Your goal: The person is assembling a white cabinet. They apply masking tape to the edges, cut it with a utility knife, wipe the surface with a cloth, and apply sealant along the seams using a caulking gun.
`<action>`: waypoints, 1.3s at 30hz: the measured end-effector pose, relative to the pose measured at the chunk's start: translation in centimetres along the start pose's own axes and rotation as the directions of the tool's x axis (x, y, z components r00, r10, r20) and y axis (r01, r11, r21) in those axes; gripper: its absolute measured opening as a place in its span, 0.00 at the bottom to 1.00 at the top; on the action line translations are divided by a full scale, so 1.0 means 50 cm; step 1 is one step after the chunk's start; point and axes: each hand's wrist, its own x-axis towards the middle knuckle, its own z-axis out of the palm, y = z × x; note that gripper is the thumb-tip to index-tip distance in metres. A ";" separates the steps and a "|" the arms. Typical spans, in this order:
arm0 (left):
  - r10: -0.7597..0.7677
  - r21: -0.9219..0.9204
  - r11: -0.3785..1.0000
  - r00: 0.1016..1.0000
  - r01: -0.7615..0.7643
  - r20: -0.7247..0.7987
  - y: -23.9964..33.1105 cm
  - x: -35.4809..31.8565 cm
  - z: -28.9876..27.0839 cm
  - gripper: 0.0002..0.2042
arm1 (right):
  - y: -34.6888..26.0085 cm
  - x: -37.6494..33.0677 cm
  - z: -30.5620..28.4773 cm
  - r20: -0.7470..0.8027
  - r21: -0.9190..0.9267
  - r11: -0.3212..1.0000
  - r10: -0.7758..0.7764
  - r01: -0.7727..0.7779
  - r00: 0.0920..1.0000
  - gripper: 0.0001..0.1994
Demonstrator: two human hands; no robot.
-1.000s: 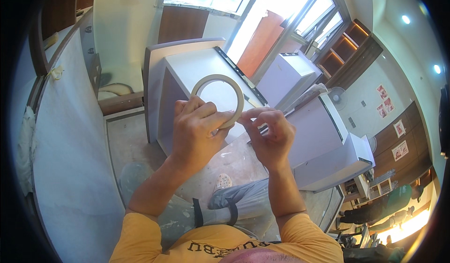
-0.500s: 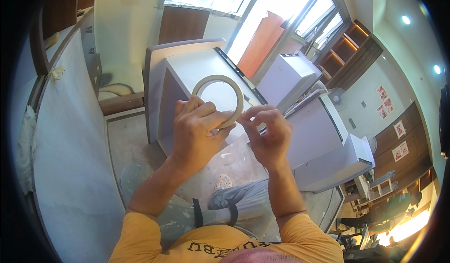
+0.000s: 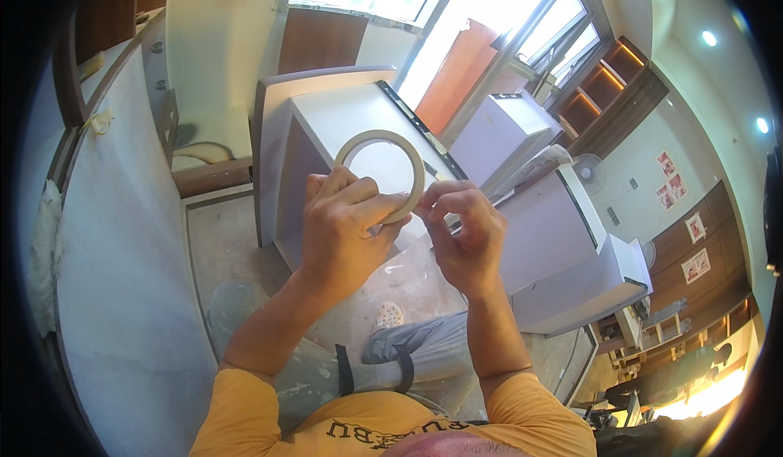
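Observation:
A roll of pale beige tape is held up in front of me, its round core hole facing up toward the view. My left hand grips the roll's lower left side, fingers and thumb closed on the ring. At the roll's lower right edge, my right hand is closed in a pinch of thumb and index finger. What lies between those right fingertips is too small to make out; they touch or nearly touch the tape's outer edge. Beyond the roll stands a white cabinet box with a dark strip along its edge.
More white cabinet boxes stand to the right. A long pale covered surface runs along the left. An orange-brown board leans by the bright window. A fan stands farther back; a person is at the far lower right.
My hands and the tape roll stay almost where they were. The room has shifted very slightly in view, and the person at the far right has changed posture.

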 end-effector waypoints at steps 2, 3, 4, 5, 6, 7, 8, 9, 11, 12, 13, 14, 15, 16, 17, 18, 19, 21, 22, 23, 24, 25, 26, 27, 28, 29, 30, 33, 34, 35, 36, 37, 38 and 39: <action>-0.014 -0.002 1.000 1.000 0.014 0.002 0.001 0.001 0.001 0.16 | 0.004 -0.001 0.003 0.010 0.027 0.999 0.017 -0.017 1.000 0.15; -0.022 -0.002 1.000 1.000 0.022 0.003 0.002 0.001 0.001 0.16 | 0.006 -0.002 0.003 0.005 0.028 1.000 0.004 -0.004 1.000 0.15; -0.025 -0.014 1.000 1.000 0.025 0.002 0.003 0.002 0.001 0.16 | 0.008 -0.003 0.003 0.005 0.028 1.000 0.003 -0.003 1.000 0.15; -0.029 -0.025 0.999 1.000 0.029 0.002 0.003 0.002 0.000 0.16 | 0.011 -0.004 0.004 -0.005 0.036 0.999 -0.006 0.006 1.000 0.16; -0.035 -0.034 0.999 0.999 0.035 0.003 0.004 0.003 -0.001 0.16 | 0.013 -0.005 0.004 -0.041 0.063 0.998 0.005 -0.002 0.999 0.16; -0.033 -0.049 0.998 0.999 0.034 0.007 0.005 0.003 -0.002 0.16 | 0.016 -0.006 0.004 -0.086 0.098 0.995 0.010 -0.001 0.996 0.16; -0.034 -0.061 0.998 0.999 0.035 0.013 0.006 0.003 -0.002 0.16 | 0.018 -0.006 0.005 -0.129 0.132 0.991 0.009 0.008 0.992 0.16; -0.038 -0.069 0.997 0.999 0.039 0.015 0.007 0.002 -0.002 0.15 | 0.020 -0.006 0.003 -0.137 0.146 0.989 0.015 0.006 0.991 0.16; -0.038 -0.074 0.996 0.999 0.038 0.012 0.008 0.002 -0.001 0.15 | 0.023 -0.004 -0.001 -0.152 0.174 0.985 0.027 0.000 0.988 0.16; -0.039 -0.076 0.996 0.999 0.039 0.009 0.009 0.002 -0.001 0.15 | 0.023 -0.003 -0.003 -0.138 0.126 0.992 -0.007 0.024 0.990 0.16; -0.042 -0.070 0.997 0.999 0.042 0.009 0.010 0.002 0.000 0.15 | 0.023 -0.001 -0.004 -0.126 0.083 0.996 -0.025 0.036 0.992 0.16; -0.045 -0.063 0.997 0.999 0.046 0.009 0.010 0.002 0.001 0.15 | 0.022 0.000 -0.006 -0.114 0.047 0.998 -0.041 0.047 0.993 0.16; -0.048 -0.047 0.998 0.999 0.049 0.010 0.011 0.002 0.001 0.14 | 0.021 0.003 -0.008 -0.106 0.029 0.998 -0.055 0.058 0.993 0.16; -0.045 -0.043 0.998 0.999 0.046 0.014 0.011 0.002 0.000 0.14 | 0.020 0.006 -0.009 -0.099 0.016 0.998 -0.066 0.068 0.993 0.16; -0.042 -0.030 0.999 0.999 0.042 0.018 0.011 0.001 -0.001 0.14 | 0.018 0.008 -0.011 -0.087 0.003 0.997 -0.074 0.075 0.993 0.16; -0.040 -0.011 0.999 0.999 0.040 0.021 0.012 0.001 -0.002 0.14 | 0.016 0.011 -0.012 -0.077 -0.002 0.997 -0.083 0.083 0.994 0.16; -0.036 -0.011 0.999 0.999 0.036 0.023 0.012 0.000 -0.003 0.14 | 0.014 0.014 -0.015 -0.062 -0.008 0.996 -0.088 0.087 0.994 0.16; -0.030 0.001 1.000 0.999 0.030 0.025 0.012 0.000 -0.005 0.14 | 0.008 0.018 -0.018 -0.034 -0.039 0.994 -0.098 0.097 0.995 0.16; -0.029 0.013 0.999 0.999 0.029 0.028 0.013 0.000 -0.006 0.14 | 0.006 0.020 -0.019 -0.019 -0.065 0.993 -0.104 0.102 0.994 0.16; -0.028 0.025 0.999 0.999 0.027 0.031 0.013 0.000 -0.007 0.14 | 0.005 0.022 -0.018 -0.009 -0.086 0.991 -0.106 0.105 0.994 0.15; -0.025 0.040 0.999 0.999 0.024 0.030 0.013 0.000 -0.007 0.14 | 0.004 0.023 -0.018 0.010 -0.109 0.986 -0.126 0.126 0.992 0.16; -0.025 0.049 0.999 0.999 0.023 0.031 0.014 0.001 -0.007 0.14 | 0.005 0.025 -0.016 0.026 -0.127 0.981 -0.142 0.144 0.989 0.17; -0.022 0.061 0.998 0.999 0.020 0.028 0.015 0.001 -0.007 0.14 | 0.006 0.027 -0.015 0.042 -0.147 0.978 -0.145 0.149 0.989 0.17; -0.018 0.079 0.997 1.000 0.016 0.024 0.016 0.001 -0.008 0.14 | 0.007 0.027 -0.013 0.042 -0.147 0.975 -0.164 0.168 0.986 0.17; -0.020 0.075 0.997 0.999 0.018 0.031 0.017 0.001 -0.009 0.14 | 0.010 0.027 -0.010 0.043 -0.149 0.973 -0.169 0.174 0.985 0.17; -0.021 0.077 0.997 0.999 0.019 0.037 0.019 0.000 -0.010 0.14 | 0.012 0.027 -0.008 0.053 -0.144 0.972 -0.179 0.185 0.982 0.17; -0.023 0.078 0.997 0.999 0.019 0.042 0.020 -0.001 -0.012 0.14 | 0.015 0.026 -0.006 0.044 -0.145 0.973 -0.175 0.179 0.984 0.18; -0.028 0.062 0.998 0.993 0.021 0.118 0.025 -0.003 -0.017 0.14 | 0.022 0.020 -0.001 0.036 -0.111 0.979 -0.169 0.172 0.985 0.18; -0.030 0.060 0.998 0.992 0.022 0.123 0.026 -0.004 -0.018 0.14 | 0.025 0.019 0.000 0.028 -0.091 0.982 -0.163 0.165 0.986 0.18; -0.029 0.055 0.998 0.992 0.023 0.125 0.028 -0.004 -0.017 0.14 | 0.028 0.018 -0.001 0.034 -0.086 0.989 -0.119 0.121 0.992 0.19; -0.029 0.050 0.999 0.992 0.023 0.126 0.030 -0.004 -0.016 0.14 | 0.031 0.019 -0.004 0.034 -0.095 0.983 -0.152 0.154 0.988 0.18; -0.037 0.014 0.999 0.993 0.036 0.112 0.032 -0.004 -0.014 0.14 | 0.035 0.021 -0.008 0.048 -0.119 0.981 -0.147 0.152 0.988 0.17; -0.045 -0.022 0.999 0.994 0.047 0.099 0.034 -0.004 -0.013 0.14 | 0.038 0.024 -0.014 0.081 -0.123 0.975 -0.177 0.186 0.981 0.16; -0.059 -0.044 0.997 0.994 0.064 0.095 0.036 -0.004 -0.011 0.14 | 0.044 0.030 -0.021 -0.065 -0.119 0.987 -0.112 0.104 0.992 0.15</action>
